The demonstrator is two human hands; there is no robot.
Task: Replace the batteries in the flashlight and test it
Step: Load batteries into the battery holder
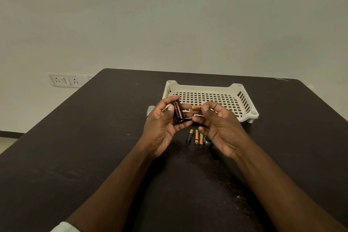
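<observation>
My left hand point(162, 130) holds a black battery holder point(178, 113) upright above the table, with a black-and-orange battery seated in it. My right hand point(220, 128) pinches a copper-coloured battery point(195, 107) by one end, lying level just right of the holder. On the table under my hands lie three loose batteries point(195, 136) side by side, one dark and two copper. A round dark flashlight cap point(207, 140) sits right of them. The silver flashlight body point(150, 111) shows partly behind my left hand.
A white perforated plastic tray point(244, 100) stands behind my hands on the dark table point(94, 137). A wall socket panel point(66, 80) sits at the left beyond the table edge.
</observation>
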